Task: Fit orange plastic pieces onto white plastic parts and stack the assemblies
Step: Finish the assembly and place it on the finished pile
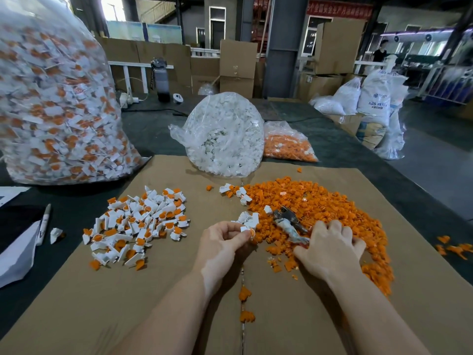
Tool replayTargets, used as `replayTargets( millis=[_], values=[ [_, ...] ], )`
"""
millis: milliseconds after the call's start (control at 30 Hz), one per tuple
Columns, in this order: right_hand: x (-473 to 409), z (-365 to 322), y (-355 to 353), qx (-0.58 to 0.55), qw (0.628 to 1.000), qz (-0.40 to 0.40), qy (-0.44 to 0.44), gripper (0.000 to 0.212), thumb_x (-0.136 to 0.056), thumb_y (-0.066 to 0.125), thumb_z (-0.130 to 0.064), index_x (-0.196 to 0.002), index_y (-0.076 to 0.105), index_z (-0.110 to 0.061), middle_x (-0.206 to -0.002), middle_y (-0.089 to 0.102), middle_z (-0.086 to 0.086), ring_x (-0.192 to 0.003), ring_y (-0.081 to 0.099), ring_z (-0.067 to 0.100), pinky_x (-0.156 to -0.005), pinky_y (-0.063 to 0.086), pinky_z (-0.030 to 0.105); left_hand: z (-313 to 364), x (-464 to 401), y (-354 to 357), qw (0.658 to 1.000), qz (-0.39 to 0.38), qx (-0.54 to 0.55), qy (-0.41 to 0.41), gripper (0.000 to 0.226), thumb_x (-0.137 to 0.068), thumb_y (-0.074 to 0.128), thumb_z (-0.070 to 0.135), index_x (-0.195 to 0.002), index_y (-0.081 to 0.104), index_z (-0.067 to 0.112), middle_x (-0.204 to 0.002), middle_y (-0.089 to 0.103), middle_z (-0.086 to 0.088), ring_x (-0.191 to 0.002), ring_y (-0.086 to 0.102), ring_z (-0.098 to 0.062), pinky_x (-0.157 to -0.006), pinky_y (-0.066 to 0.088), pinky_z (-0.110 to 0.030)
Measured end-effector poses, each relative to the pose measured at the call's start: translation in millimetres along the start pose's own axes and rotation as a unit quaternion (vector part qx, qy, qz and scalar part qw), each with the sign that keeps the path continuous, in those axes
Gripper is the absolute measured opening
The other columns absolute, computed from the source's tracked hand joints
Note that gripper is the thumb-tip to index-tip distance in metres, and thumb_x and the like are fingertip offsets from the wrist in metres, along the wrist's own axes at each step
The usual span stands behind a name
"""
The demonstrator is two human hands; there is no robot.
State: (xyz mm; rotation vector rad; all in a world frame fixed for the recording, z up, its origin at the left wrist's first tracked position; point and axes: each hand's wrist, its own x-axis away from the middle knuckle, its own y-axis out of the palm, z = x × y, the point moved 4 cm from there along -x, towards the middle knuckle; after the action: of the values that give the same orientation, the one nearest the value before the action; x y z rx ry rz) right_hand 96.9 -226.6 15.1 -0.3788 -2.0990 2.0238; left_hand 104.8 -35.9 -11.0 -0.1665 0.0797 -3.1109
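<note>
White part in hand: a small white plastic part [246, 228] was pinched between the thumb and forefinger of the left hand [222, 242], held just above the cardboard sheet [163, 290] at the near-left edge of the orange heap.
Left hand: fingers curled inward, thumb and forefinger pressed together on the part — the other fingers were tucked under and mostly hidden.
Right hand: the right hand [330, 248] lay palm down on the near edge of the orange pieces [322, 206], fingers bent and slightly spread into the heap; whether they gripped a piece could not be told.
Orange pieces: a broad loose heap on the right half of the cardboard, with a few strays near the wrists and off the right edge.
Loose white parts: a small cluster [249, 218] lay just beyond the left hand, another [236, 192] at the heap's far-left edge.
Tool: a worn metal tool [290, 222] rested on the orange heap, between the 2 hands and a little beyond them.
Finished assemblies: a scattered pile of white-and-orange assemblies [139, 224] lay on the left part of the cardboard — loose, not stacked.
Bags: a tall clear bag of assemblies [53, 98] stood at far left, a clear bag of white parts [225, 134] at the far edge of the cardboard, a bag of orange pieces [288, 144] just right of it.
Marker: a marker pen [44, 224] lay on the dark table left of the cardboard.
</note>
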Motion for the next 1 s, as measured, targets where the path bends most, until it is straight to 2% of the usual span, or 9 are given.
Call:
replayTargets(
  millis=[167,267,333,433,567,667,767,867,1000],
  values=[
    [-1,-1,-13,-0.076,0.997,-0.011,-0.032,0.036,-0.087,0.052,-0.047,-0.102,0.045,-0.015,-0.109,0.052,0.007,-0.102,0.05,0.025,-0.082,0.04,0.034,3,2,0,0.997,-0.008,0.074,-0.037,0.009,-0.085,0.065,0.009,-0.093,0.064,0.006,-0.057,0.066,0.004,-0.048,0.059,0.0,-0.045,0.045,-0.011],
    [7,-10,-21,-0.166,0.982,-0.05,-0.071,0.027,-0.088,0.052,-0.041,-0.095,0.048,-0.015,-0.091,0.058,0.005,-0.079,0.057,0.02,-0.067,0.046,0.035,7,1,1,0.987,-0.006,0.139,-0.075,0.012,-0.087,0.062,0.003,-0.097,0.063,-0.003,-0.069,0.063,-0.01,-0.047,0.057,-0.004,-0.045,0.046,-0.014],
    [13,-18,-24,-0.24,0.961,-0.091,-0.101,0.029,-0.089,0.053,-0.036,-0.098,0.058,-0.009,-0.076,0.061,0.006,-0.063,0.055,0.016,-0.056,0.041,0.032,11,0,2,0.984,-0.001,0.155,-0.086,0.012,-0.087,0.061,0.002,-0.097,0.063,-0.004,-0.074,0.062,-0.014,-0.045,0.057,-0.005,-0.042,0.045,-0.014],
    [23,-30,-30,-0.293,0.932,-0.163,-0.136,0.023,-0.09,0.051,-0.032,-0.089,0.062,-0.012,-0.059,0.049,-0.002,-0.045,0.043,0.007,-0.044,0.031,0.021,16,-3,2,0.982,0.013,0.164,-0.089,0.008,-0.086,0.062,0.002,-0.093,0.064,-0.002,-0.071,0.065,-0.012,-0.048,0.059,-0.008,-0.041,0.046,-0.016],
    [27,-38,-33,-0.331,0.903,-0.24,-0.13,0.02,-0.092,0.048,-0.028,-0.083,0.057,-0.012,-0.069,0.055,0.004,-0.054,0.047,0.013,-0.052,0.035,0.024,19,-8,0,0.981,0.03,0.161,-0.103,0.003,-0.086,0.063,0.002,-0.088,0.064,0.0,-0.073,0.066,-0.017,-0.055,0.059,-0.019,-0.046,0.053,-0.026],
    [30,-40,-34,-0.367,0.88,-0.276,-0.12,0.018,-0.093,0.047,-0.025,-0.093,0.059,-0.011,-0.074,0.059,0.001,-0.052,0.049,0.007,-0.044,0.035,0.016,21,-11,-3,0.981,0.048,0.152,-0.114,0.003,-0.085,0.064,0.003,-0.087,0.063,0.001,-0.07,0.068,-0.016,-0.056,0.064,-0.022,-0.062,0.058,-0.041],
    [33,-42,-35,-0.394,0.857,-0.308,-0.12,0.015,-0.094,0.047,-0.02,-0.094,0.057,-0.01,-0.065,0.056,-0.002,-0.044,0.048,0.002,-0.038,0.034,0.013,24,-11,-6,0.98,0.061,0.156,-0.112,0.002,-0.085,0.063,0.001,-0.086,0.063,0.001,-0.055,0.066,-0.008,-0.045,0.064,-0.015,-0.053,0.057,-0.036],
    [37,-43,-36,-0.402,0.843,-0.334,-0.123,0.012,-0.093,0.046,-0.017,-0.09,0.055,-0.01,-0.055,0.053,-0.005,-0.04,0.047,0.004,-0.038,0.034,0.014,26,-8,-6,0.978,0.066,0.159,-0.116,0.001,-0.086,0.061,0.001,-0.087,0.062,0.001,-0.064,0.064,-0.011,-0.049,0.062,-0.017,-0.059,0.056,-0.038],
    [37,-45,-33,-0.369,0.869,-0.299,-0.138,0.01,-0.092,0.047,-0.018,-0.083,0.051,-0.015,-0.065,0.055,0.0,-0.051,0.049,0.01,-0.047,0.038,0.02,31,0,-4,0.979,0.06,0.16,-0.115,0.003,-0.088,0.058,0.0,-0.086,0.06,0.0,-0.067,0.061,-0.013,-0.045,0.059,-0.014,-0.048,0.053,-0.028]
  ],
)
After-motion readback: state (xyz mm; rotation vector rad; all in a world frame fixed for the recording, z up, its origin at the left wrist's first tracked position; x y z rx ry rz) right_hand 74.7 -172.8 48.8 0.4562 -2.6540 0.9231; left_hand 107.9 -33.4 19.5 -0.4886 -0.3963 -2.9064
